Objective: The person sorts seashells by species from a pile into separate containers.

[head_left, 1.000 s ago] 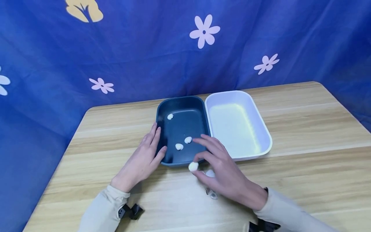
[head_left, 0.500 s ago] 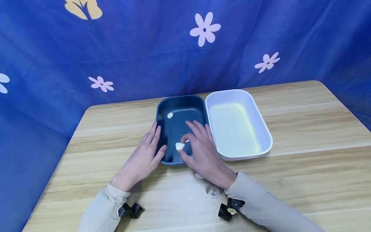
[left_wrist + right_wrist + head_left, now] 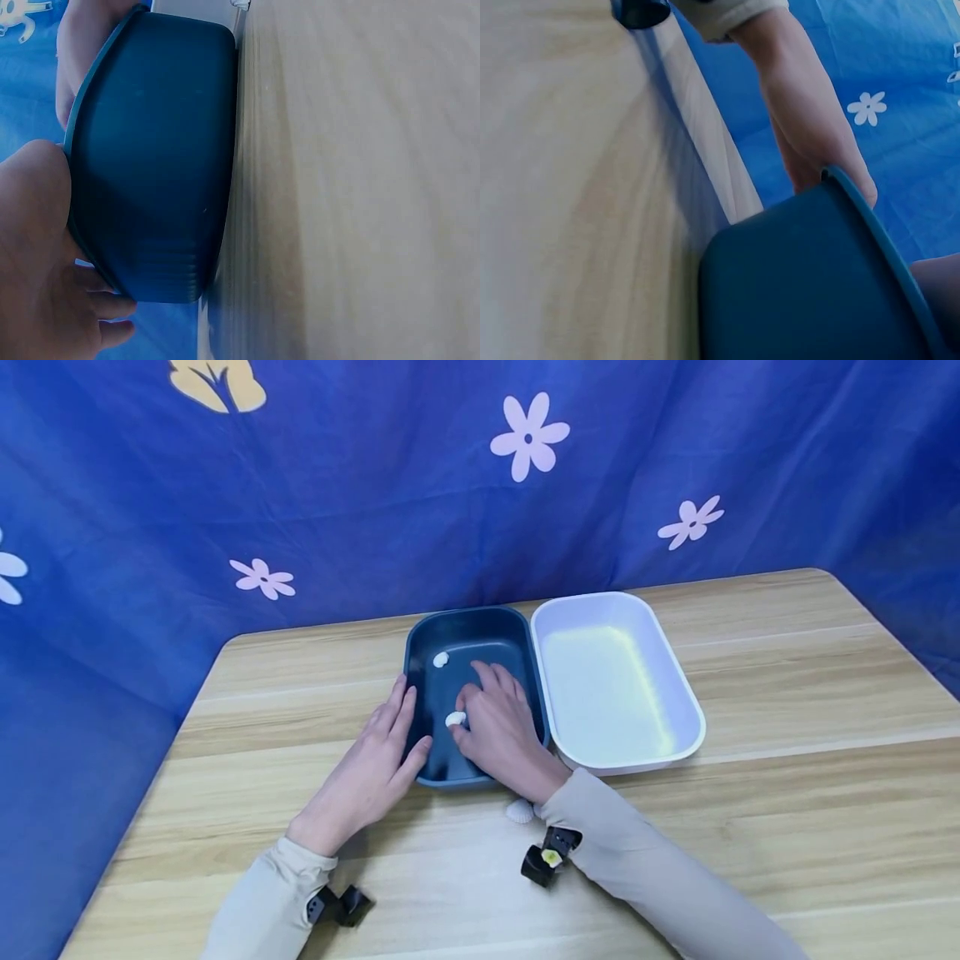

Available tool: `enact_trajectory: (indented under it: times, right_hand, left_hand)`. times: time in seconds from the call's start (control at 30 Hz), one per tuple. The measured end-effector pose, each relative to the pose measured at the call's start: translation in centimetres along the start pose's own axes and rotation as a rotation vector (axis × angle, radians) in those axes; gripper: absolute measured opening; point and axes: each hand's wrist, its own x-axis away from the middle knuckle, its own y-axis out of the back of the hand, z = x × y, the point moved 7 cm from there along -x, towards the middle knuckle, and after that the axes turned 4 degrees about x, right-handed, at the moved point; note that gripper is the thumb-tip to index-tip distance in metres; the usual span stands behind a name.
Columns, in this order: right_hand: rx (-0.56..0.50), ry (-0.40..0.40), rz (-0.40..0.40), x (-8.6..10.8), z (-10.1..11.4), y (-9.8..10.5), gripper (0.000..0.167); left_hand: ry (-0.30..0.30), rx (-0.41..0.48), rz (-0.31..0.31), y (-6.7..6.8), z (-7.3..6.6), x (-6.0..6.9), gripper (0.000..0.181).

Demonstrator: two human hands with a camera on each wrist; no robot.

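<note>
In the head view a dark blue-green tray [image 3: 495, 647] stands on the table. My right hand [image 3: 501, 727] reaches down into it, pinching a small white seashell [image 3: 454, 718] between thumb and index finger. Farther back in the same tray lies another white seashell [image 3: 441, 659]. Whatever is under the right hand is hidden. My left hand [image 3: 367, 764] rests along the tray's left rim with its fingers fairly straight; the left wrist view shows the thumb [image 3: 34, 176] at the edge of the tray wall [image 3: 154, 157].
A white tray [image 3: 600, 693] sits right beside the dark one, to its right. On the table in front lies a pale ribbed seashell [image 3: 519, 812], partly next to the right sleeve [image 3: 637, 852]. A blue flowered curtain [image 3: 390, 485] hangs behind the table.
My right hand has carried the seashell from in front of the dark tray leftward and down into it. The left hand has stayed on the rim.
</note>
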Motion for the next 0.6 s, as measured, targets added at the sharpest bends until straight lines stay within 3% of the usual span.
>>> enact_trajectory:
  times: [0.47,0.6]
  right_hand:
    - [0.132,-0.036,0.171,-1.3,-0.7,-2.4,0.023]
    - [0.124,-0.018,0.144,-1.0,-0.7,-2.4,0.025]
  left_hand:
    - [-0.008,0.0,-0.027,-0.3,0.0,0.3,0.067]
    - [-0.007,-0.004,-0.026,-0.5,0.1,0.3,0.067]
